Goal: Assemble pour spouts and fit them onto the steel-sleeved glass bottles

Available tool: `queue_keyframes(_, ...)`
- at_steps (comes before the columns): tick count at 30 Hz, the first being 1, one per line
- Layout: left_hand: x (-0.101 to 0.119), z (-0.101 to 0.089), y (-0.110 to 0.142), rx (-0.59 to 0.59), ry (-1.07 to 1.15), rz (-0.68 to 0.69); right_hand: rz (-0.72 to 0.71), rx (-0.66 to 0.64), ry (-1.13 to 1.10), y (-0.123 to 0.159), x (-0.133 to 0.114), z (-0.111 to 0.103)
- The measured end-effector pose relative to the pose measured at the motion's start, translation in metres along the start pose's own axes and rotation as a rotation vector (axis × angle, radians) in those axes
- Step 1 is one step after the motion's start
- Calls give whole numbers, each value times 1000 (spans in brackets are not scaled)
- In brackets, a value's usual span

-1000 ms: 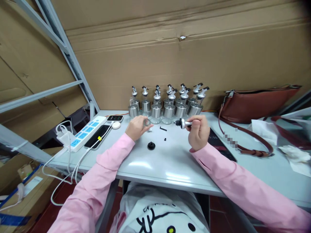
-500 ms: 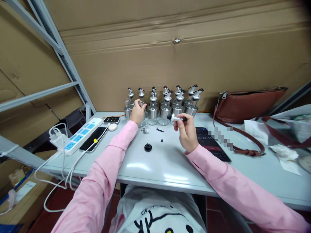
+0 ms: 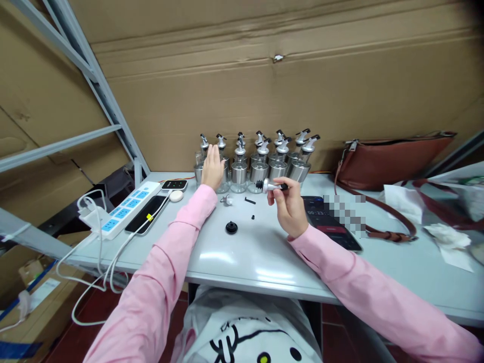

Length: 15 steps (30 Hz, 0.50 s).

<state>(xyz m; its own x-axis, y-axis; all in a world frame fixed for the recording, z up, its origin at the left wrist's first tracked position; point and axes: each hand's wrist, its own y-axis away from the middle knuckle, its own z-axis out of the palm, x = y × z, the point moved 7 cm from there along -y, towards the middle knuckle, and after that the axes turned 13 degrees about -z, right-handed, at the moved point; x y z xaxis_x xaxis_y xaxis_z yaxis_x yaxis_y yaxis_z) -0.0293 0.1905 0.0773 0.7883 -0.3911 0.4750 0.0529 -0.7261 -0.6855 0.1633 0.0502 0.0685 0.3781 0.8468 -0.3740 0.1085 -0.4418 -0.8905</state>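
My right hand (image 3: 292, 209) pinches a silver-and-black bottle pourer (image 3: 267, 186), its dark ribbed end pointing left. My left hand (image 3: 213, 169) has its fingers stretched upward beside the glass-and-steel bottles at the left of the group, partly hiding them; whether it touches one I cannot tell. A steel-banded bottle (image 3: 239, 174) with a pourer on top stands just right of that hand. On the table between my hands lie a small silver pourer part (image 3: 227, 200), a thin black strip (image 3: 250, 200), a tiny black piece (image 3: 253, 217) and a round black stopper (image 3: 231, 228).
Several bottles with pourers stand in two rows against the cardboard (image 3: 242, 96). A power strip (image 3: 130, 209) and a phone (image 3: 147, 214) with cables lie left. Right of my right hand are another phone (image 3: 333, 227), a brown bag (image 3: 389, 164) and crumpled tissue (image 3: 448, 237).
My left hand's fingers have straightened from a curled grasp at a bottle top and now point upward. My right hand still holds the pourer in nearly the same place.
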Motion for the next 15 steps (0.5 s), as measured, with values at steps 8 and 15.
queue_keyframes(8,-47,-40,19,123,185,-393,-21,-1,-41,-1,-5,2)
queue_keyframes(15,-74,-11,24,-84,415,-545,-29,-11,-95,-2,-9,6)
